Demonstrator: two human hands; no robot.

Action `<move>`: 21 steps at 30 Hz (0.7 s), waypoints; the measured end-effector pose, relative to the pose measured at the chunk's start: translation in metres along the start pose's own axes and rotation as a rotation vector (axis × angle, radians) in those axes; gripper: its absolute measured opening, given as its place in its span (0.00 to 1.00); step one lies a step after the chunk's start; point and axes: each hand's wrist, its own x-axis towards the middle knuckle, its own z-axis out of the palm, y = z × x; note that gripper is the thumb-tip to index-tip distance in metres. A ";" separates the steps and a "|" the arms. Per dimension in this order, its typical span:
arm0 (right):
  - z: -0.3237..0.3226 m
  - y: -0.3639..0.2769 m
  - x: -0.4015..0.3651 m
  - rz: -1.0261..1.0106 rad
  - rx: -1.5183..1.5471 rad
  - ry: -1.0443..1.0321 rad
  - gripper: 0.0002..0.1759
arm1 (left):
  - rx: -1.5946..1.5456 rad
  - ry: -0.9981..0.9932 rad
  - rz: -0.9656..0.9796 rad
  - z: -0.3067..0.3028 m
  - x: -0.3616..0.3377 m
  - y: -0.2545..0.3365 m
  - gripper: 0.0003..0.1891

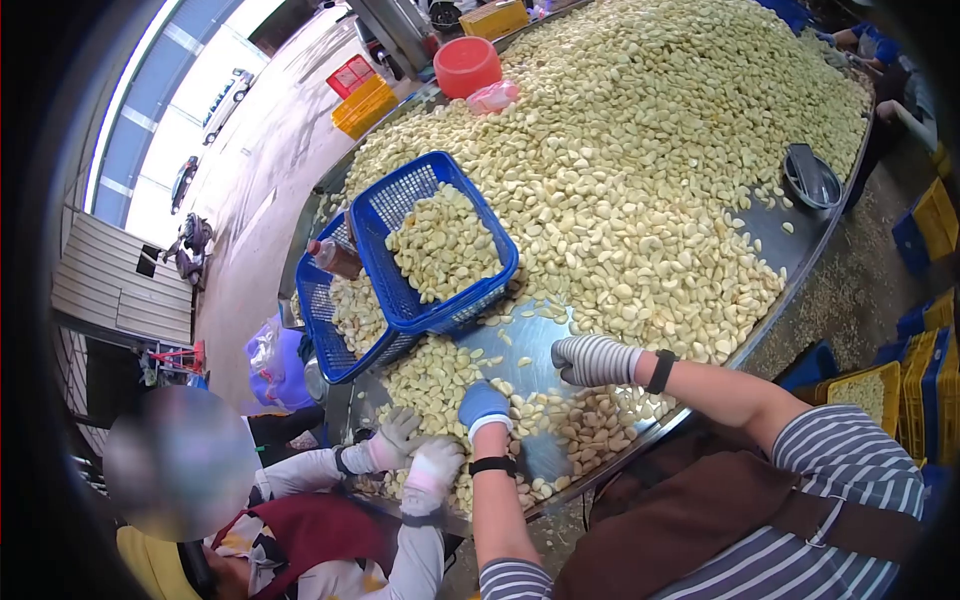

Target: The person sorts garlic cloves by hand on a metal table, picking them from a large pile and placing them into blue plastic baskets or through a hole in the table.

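Note:
My left hand (484,403), in a blue and white glove, rests at a heap of pale peeled cloves (435,376), apparently garlic. Its fingers look curled, and what they hold, if anything, is hidden. My right hand (595,360), in a grey-and-white striped glove, is closed over the bare metal, beside the big pile of cloves (640,240). I cannot make out anything inside its fingers. Between and below my hands lie browner cloves (594,425) near the table's front edge.
Two blue baskets (508,262) with cloves stand on the metal table (535,350); a bottle (335,258) sits in one. A co-worker's gloved hands (432,465) work just left of mine. A red tub (467,67) and a metal bowl (811,181) stand farther off.

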 end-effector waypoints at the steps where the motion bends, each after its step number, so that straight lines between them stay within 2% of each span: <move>1: 0.002 0.011 -0.007 0.059 0.183 0.069 0.10 | -0.027 -0.001 -0.016 0.002 0.000 -0.002 0.13; 2: 0.000 0.018 -0.016 0.067 0.183 0.077 0.10 | -0.053 0.002 -0.034 0.004 0.000 -0.002 0.13; 4: -0.021 0.019 -0.026 0.227 0.560 0.269 0.14 | -0.281 -0.049 0.061 -0.026 -0.020 0.013 0.16; 5: -0.034 0.017 -0.023 0.239 0.463 0.339 0.15 | -0.492 0.028 0.083 -0.047 -0.032 0.027 0.15; 6: -0.053 -0.003 -0.019 0.264 0.372 0.393 0.15 | -0.613 0.186 0.146 -0.082 -0.044 0.044 0.13; 8: -0.092 -0.052 -0.004 0.033 0.523 0.526 0.15 | -0.862 0.575 0.323 -0.146 -0.032 0.067 0.09; 9: -0.108 -0.071 0.011 -0.086 0.486 0.577 0.15 | -0.941 0.553 0.310 -0.170 -0.013 0.066 0.12; 10: -0.118 -0.079 0.019 -0.207 0.451 0.632 0.16 | -0.770 0.724 0.436 -0.190 0.004 0.066 0.19; 11: -0.123 -0.076 0.017 -0.206 0.452 0.638 0.16 | -0.544 0.787 0.405 -0.201 0.020 0.061 0.23; 12: -0.127 -0.070 0.014 -0.156 0.302 0.591 0.17 | -0.436 0.865 0.445 -0.202 0.032 0.054 0.21; 14: -0.122 -0.048 -0.003 0.008 -0.042 0.456 0.20 | -0.473 0.922 0.637 -0.193 0.003 0.052 0.16; 15: -0.113 -0.042 -0.016 0.197 -0.117 0.286 0.19 | -0.849 0.639 0.646 -0.173 -0.011 0.054 0.11; 16: -0.091 -0.020 -0.025 0.116 -0.257 0.248 0.18 | -1.297 0.287 0.408 -0.147 -0.037 0.070 0.07; 17: -0.073 -0.006 -0.029 0.125 -0.326 0.114 0.16 | -1.086 0.133 0.286 -0.122 -0.051 0.074 0.08; 18: -0.055 0.002 -0.034 0.072 -0.334 0.084 0.15 | -0.937 0.074 0.365 -0.033 -0.015 0.052 0.12; 19: -0.039 0.008 -0.034 0.117 -0.416 -0.014 0.14 | -0.529 0.188 0.479 -0.019 -0.028 0.054 0.18; 20: -0.035 0.002 -0.039 0.208 -0.368 -0.067 0.13 | -0.365 0.032 0.365 0.021 -0.016 0.042 0.21; 21: -0.019 0.010 -0.039 0.217 -0.439 -0.052 0.13 | -0.378 -0.083 0.252 0.017 -0.015 0.040 0.19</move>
